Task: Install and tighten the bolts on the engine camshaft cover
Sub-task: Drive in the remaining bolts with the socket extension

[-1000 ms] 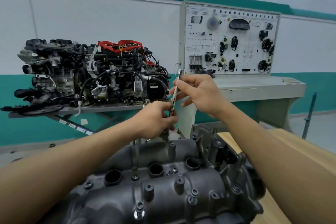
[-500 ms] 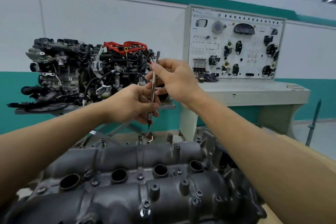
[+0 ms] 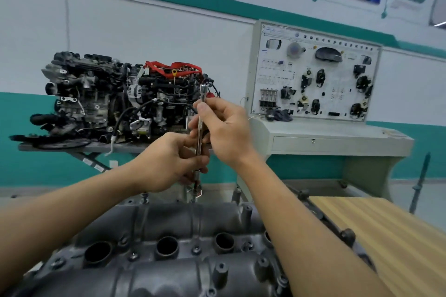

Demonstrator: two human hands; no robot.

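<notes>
The dark grey camshaft cover (image 3: 169, 270) fills the lower part of the view, with three round plug wells and several small bolts along its ridges. A slim chrome extension driver (image 3: 200, 113) stands nearly upright over the cover's far edge. Its lower tip sits on a bolt (image 3: 196, 191) there. My left hand (image 3: 166, 161) grips the driver's lower shaft. Higher up, my right hand (image 3: 224, 128) pinches the upper shaft between thumb and fingers, below the square head.
A display engine (image 3: 115, 99) on a grey stand sits behind at the left. A white trainer panel console (image 3: 318, 79) stands at the back right. A wooden bench top (image 3: 376, 236) lies to the right of the cover.
The driver and both hands shifted left along the cover's far edge, then its tip came down onto a bolt. The camera moved closer and tilted.
</notes>
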